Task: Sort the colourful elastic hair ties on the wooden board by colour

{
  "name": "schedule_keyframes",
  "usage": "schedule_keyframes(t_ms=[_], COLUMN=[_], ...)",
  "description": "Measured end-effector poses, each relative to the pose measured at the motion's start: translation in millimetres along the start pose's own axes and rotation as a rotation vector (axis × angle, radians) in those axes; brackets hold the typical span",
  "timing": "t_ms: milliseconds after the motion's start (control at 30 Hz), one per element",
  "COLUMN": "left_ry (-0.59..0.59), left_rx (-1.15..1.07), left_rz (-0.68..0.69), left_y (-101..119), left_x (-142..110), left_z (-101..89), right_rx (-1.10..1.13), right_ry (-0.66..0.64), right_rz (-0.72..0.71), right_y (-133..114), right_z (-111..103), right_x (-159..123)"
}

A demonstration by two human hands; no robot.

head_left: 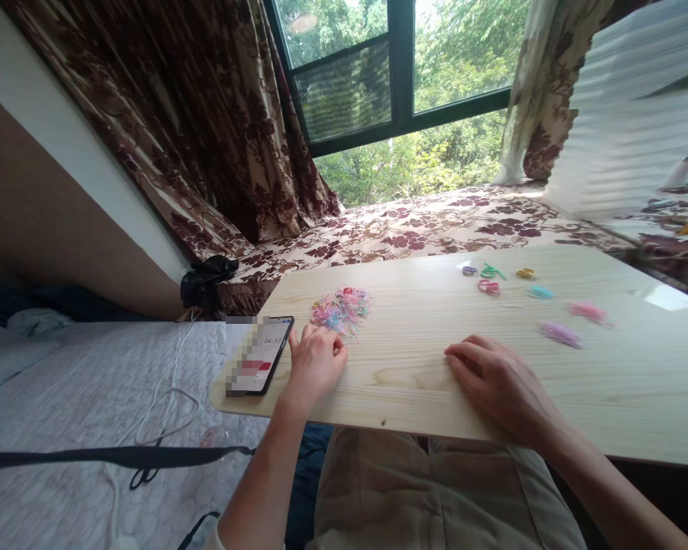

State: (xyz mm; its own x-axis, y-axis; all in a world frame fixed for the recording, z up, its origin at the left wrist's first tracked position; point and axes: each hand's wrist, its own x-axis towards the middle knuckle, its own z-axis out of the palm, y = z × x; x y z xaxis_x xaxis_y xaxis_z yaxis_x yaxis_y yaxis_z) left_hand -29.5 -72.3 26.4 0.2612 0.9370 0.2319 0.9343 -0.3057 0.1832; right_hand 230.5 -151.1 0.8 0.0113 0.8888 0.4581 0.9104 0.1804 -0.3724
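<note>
A loose pile of thin bands point(344, 309) in mixed pink, blue, red and yellow lies on the left part of the light wooden table point(401, 321). My left hand point(316, 359) is at the near edge of that pile, its index finger curled in toward the thumb; whatever may be between them is hidden. On bare wood to the right rests my right hand point(496, 382), loosely bent with a gap between thumb and fingers, holding nothing I can see. Beyond it lie small single-colour bunches: lilac point(560, 334), pink point(589, 312), blue point(541, 292), yellow point(525, 273), rose point(488, 286), green point(491, 271) and purple point(468, 270).
A phone point(264, 355) showing a timer lies left of my left hand, near the table's corner. Behind the table is a flowered ledge point(401, 229) below a window. A quilted bed point(80, 389) with white cables is at left; a black bag point(209, 279) sits by the curtain.
</note>
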Motion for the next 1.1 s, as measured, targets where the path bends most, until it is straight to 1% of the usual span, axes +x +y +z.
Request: schedule_keyframes(t_ms=[200,300,433,600,700,833,1100], left_ry=[-0.004,-0.01,-0.03,-0.033,-0.037,-0.027,0.005], left_rx=[0.016,0.009,-0.027,-0.137,-0.186,-0.215,-0.218], left_rz=[0.019,0.045,0.121,0.303,0.376,0.433,0.494], left_y=[0,3,21,53,67,75,79], left_x=[2,0,-7,-18,-22,-23,-25], left_z=[-0.2,-0.6,1.2,4.9,5.7,7.9,10.3], right_rx=[-0.009,-0.014,0.006,0.08,0.112,0.117,0.149], right_ry=[0.006,0.002,-0.021,-0.069,-0.093,-0.106,-0.093], right_rz=[-0.002,0.001,-0.038,-0.142,-0.199,-0.239,-0.252], right_y=[0,-1,-2,-2,-3,-4,-5], right_z=[1,1,1,1,1,1,0], right_x=[0,-1,-1,-3,-3,-4,-4])
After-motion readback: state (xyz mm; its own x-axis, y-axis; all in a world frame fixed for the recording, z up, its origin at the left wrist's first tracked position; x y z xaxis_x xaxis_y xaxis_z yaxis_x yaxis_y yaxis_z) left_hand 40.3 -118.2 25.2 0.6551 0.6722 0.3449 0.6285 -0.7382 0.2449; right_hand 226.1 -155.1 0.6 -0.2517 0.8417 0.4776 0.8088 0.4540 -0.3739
